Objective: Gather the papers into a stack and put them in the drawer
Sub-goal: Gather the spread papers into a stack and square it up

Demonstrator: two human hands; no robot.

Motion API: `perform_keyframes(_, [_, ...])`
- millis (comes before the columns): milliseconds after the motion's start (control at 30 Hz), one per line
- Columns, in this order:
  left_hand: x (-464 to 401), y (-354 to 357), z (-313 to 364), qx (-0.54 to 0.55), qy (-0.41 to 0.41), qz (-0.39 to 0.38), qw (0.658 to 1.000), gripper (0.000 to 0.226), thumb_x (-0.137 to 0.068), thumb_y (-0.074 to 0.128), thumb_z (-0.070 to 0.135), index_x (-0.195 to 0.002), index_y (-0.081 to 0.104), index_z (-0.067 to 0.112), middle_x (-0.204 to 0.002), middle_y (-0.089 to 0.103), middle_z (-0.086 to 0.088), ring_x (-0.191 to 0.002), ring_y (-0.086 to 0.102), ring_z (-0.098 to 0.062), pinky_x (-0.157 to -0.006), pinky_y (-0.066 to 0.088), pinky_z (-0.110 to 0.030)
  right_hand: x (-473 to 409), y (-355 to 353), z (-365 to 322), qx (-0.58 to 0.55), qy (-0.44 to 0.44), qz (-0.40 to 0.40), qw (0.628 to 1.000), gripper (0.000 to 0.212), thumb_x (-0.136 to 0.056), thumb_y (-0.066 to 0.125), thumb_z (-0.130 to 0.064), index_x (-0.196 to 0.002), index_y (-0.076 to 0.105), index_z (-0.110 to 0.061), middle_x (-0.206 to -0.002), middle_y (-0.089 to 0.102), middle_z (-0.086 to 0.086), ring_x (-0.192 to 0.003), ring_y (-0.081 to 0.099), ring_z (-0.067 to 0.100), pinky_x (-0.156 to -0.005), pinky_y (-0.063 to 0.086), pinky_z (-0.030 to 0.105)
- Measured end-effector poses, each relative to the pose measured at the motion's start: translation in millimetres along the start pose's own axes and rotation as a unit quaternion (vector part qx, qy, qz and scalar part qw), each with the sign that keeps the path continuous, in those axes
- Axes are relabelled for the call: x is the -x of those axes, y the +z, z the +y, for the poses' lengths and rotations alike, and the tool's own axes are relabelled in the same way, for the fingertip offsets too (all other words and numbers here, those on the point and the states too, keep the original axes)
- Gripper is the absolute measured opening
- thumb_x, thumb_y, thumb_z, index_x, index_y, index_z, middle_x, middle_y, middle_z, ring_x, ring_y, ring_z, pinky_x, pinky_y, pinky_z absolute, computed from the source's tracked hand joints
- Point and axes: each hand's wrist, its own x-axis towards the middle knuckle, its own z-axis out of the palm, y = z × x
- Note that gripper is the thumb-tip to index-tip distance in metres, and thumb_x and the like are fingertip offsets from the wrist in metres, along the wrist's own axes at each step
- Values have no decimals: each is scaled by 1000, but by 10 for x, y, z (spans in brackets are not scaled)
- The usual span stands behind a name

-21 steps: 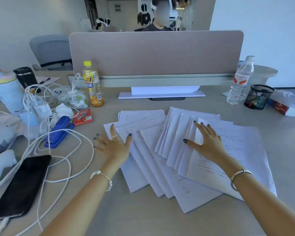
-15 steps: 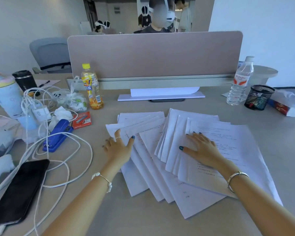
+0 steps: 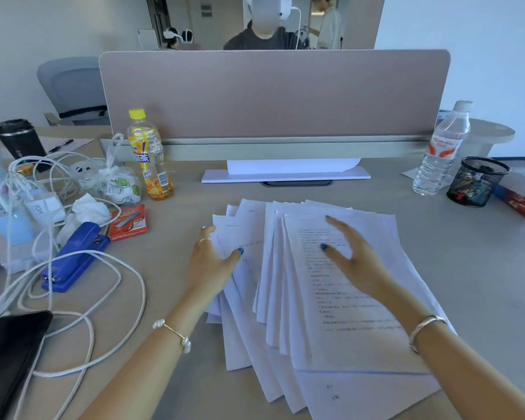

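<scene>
Several white printed papers [image 3: 303, 322] lie fanned and overlapping on the desk in front of me. My left hand [image 3: 211, 262] presses against the left edge of the fan, its fingers curled onto the leftmost sheets and its thumb on top. My right hand [image 3: 355, 259] hovers flat and blurred just over the top sheet, fingers spread, holding nothing. No drawer is in view.
To the left lie a blue stapler [image 3: 75, 256], a red staple box [image 3: 129, 222], white cables [image 3: 103, 301] and a black phone [image 3: 9, 353]. An orange drink bottle [image 3: 150, 156] stands behind. A water bottle [image 3: 441, 153] and mesh cup [image 3: 478, 180] stand right. A divider panel [image 3: 273, 95] closes the back.
Both hands have pushed the sheets together, so the fan is narrower and more overlapped. My left hand slid right against the sheets; my right hand lifted off the top sheet.
</scene>
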Motion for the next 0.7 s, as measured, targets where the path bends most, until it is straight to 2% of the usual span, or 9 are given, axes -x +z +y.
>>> perform_keyframes(67, [-9,-101,-50,-12,-18,-10,1000,70,-77,68,35,-134,32,17,-104,63,-9,-91,60,-29,-64,43,-33,8,-234,238,98,71,54,991,65,-85,57,-41,-142,28,-32,-153,32,2,-142,22,26,-114,19,45])
perform_keyframes(133, [1,-159,-61,8,-47,-22,999,73,-76,70,36,-133,30,15,-81,61,-6,-68,57,-23,-53,38,-30,84,-438,462,160,194,47,967,73,-81,56,-51,-144,21,-35,-154,27,7,-142,14,31,-111,16,48])
perform_keyframes(200, [32,-149,-34,43,-80,-34,995,72,-74,73,36,-130,35,11,-78,57,-3,-65,53,-16,-53,36,-28,155,-511,600,166,252,20,953,77,-79,53,-58,-144,21,-33,-153,29,10,-141,14,33,-110,16,48])
perform_keyframes(300, [79,-46,19,110,-120,-58,985,83,-68,76,42,-134,37,10,-114,58,-4,-90,55,-19,-63,42,-27,188,-397,571,164,229,11,959,74,-80,51,-57,-143,24,-30,-153,28,8,-141,14,32,-110,15,47])
perform_keyframes(367, [130,26,56,151,-120,-48,980,84,-68,77,39,-135,37,10,-124,58,-6,-94,56,-20,-62,42,-24,206,-279,444,156,204,15,966,71,-82,53,-53,-143,26,-30,-153,28,7,-140,15,32,-110,15,45])
perform_keyframes(467, [228,55,117,158,-114,-54,979,69,-72,76,36,-127,43,10,-111,60,-2,-84,57,-15,-55,37,-19,233,-118,253,131,170,1,977,70,-82,54,-51,-143,26,-31,-151,31,7,-138,18,32,-110,16,43])
perform_keyframes(567, [292,19,149,176,-119,-92,973,47,-72,76,33,-107,57,6,-93,68,-6,-74,63,-13,-53,44,-20,276,-2,135,110,128,-23,985,66,-83,52,-50,-142,28,-32,-151,32,3,-137,20,28,-109,17,43])
perform_keyframes(633, [307,-10,137,190,-131,-128,965,28,-75,75,23,-89,57,7,-77,63,-5,-63,61,-12,-48,44,-16,301,16,102,101,106,-31,989,63,-84,52,-48,-141,29,-34,-151,34,1,-137,21,26,-109,18,42])
perform_keyframes(700, [296,-6,123,200,-135,-148,959,27,-77,73,12,-88,48,13,-87,58,-1,-74,56,-14,-56,45,-20,308,-1,113,73,97,-38,992,62,-83,55,-45,-139,31,-36,-148,38,0,-136,26,24,-109,21,42])
